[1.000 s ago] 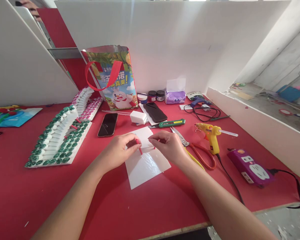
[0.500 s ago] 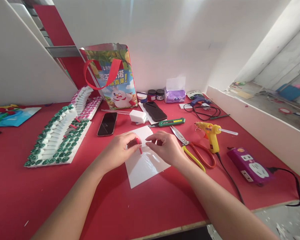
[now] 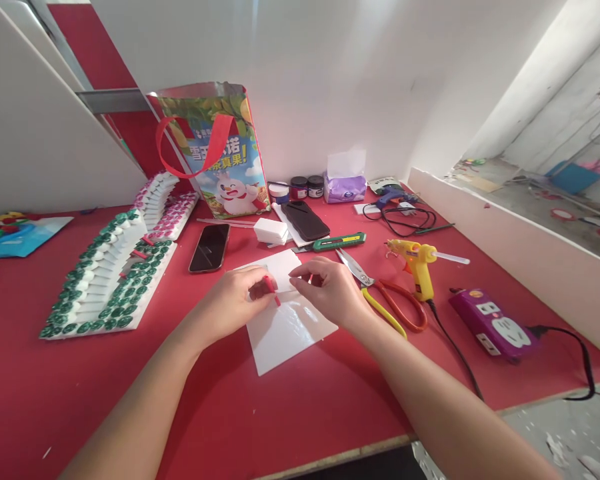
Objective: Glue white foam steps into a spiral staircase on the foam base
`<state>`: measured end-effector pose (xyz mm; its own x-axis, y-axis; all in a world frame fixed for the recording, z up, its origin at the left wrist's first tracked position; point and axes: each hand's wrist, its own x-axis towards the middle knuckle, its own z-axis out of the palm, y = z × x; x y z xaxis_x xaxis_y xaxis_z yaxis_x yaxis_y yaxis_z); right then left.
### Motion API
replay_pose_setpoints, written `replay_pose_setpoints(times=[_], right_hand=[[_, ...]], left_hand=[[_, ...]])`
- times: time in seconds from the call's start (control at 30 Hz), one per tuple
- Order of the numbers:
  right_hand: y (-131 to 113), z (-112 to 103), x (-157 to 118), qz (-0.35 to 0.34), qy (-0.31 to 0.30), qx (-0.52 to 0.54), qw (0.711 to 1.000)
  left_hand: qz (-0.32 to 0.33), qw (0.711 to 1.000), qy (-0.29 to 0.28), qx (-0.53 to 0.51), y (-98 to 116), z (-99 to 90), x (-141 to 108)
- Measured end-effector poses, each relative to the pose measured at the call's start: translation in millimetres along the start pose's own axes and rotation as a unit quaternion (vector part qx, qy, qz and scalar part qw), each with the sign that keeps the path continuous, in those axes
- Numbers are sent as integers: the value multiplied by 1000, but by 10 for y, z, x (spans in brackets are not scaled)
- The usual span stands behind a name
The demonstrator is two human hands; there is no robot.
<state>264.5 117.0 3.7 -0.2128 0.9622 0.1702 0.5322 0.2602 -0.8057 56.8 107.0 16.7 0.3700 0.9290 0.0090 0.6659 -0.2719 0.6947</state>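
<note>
My left hand [image 3: 233, 297] pinches a small red stick [image 3: 277, 301], whose lower end slants down over a glossy white sheet [image 3: 275, 347]. Just right of it, my right hand [image 3: 330, 288] is closed with thumb and forefinger close together; whatever may be between these fingertips is too small to make out. A gap separates the two hands above the sheet. Scissors [image 3: 363, 280] with one yellow and one orange handle lie beside my right hand. Beyond the hands, a green utility knife [image 3: 340, 241] rests near a stack of small white blocks [image 3: 271, 231].
Left stands a white model [image 3: 107, 280] trimmed with green and pink pieces. A phone [image 3: 210, 248], another dark phone [image 3: 306, 221] and a printed bag [image 3: 227, 153] sit farther back. Right are a yellow glue gun [image 3: 417, 263] and a purple power strip [image 3: 495, 327] with cords.
The view has shifted slightly, so everything on the table sits a little further left. The red stick has tilted a little in my left hand; both hands remain over the sheet.
</note>
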Motion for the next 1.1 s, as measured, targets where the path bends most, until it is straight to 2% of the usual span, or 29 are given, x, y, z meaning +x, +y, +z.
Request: replay_pose_setpoints(times=[0.13,0.33,0.43,0.53,0.6,0.77,0.83,0.9,1.1], right_hand=[[0,-12,-4,-3,4,5,1000],[4,-14,-11,-4,11,15,1000],[3,-17,-15,-13,18,23,999],[-16,-35,-21,-24,22,44,999],[-45,-53,-32,-24,2,71,997],[-100,-65,-64,23,-123,177,976],[-86,-47,-62,34,-133,208,968],[-58,-27,-52,19,-118,213,970],[-38,-24,-55,-48,-63,135,988]], left_hand=[[-4,1000,-2,1,20,5,8],[-43,999,-8,-14,6,11,-4],[-59,996,7,-69,-1,-1,-19],[-58,983,31,-169,26,-24,-26],[-58,969,45,-238,49,-30,-26],[-59,930,85,-351,49,7,-26],[-62,926,100,-358,35,22,-29],[-58,934,100,-339,27,27,-33],[-24,967,58,-246,32,29,-46]])
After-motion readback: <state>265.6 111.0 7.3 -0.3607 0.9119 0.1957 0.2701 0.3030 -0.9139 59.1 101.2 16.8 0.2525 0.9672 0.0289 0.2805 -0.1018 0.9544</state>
